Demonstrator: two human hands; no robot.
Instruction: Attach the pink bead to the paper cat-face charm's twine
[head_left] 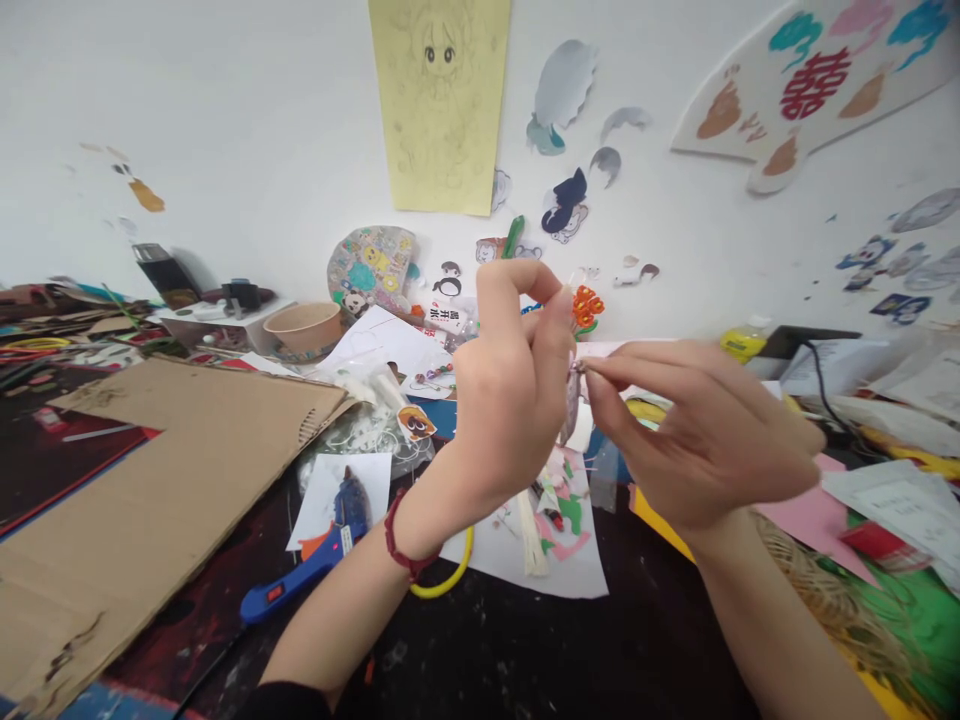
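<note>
Pinching: right hand (694, 430), grip closed on small purplish piece (573, 400)
Piece: left hand's (510, 385) 3 o'clock; left grip unclear, fingers curled
Glue gun (330, 552): counter (592, 650), piece's 8 o'clock

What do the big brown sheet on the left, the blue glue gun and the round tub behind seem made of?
Brown sheet: matte corrugated cardboard, by the ridges showing near its right corner.
Glue gun: probably hard plastic, smooth with a slight sheen.
Round tub: peachy-tan, perhaps plastic or clay; its look doesn't settle it.
</note>
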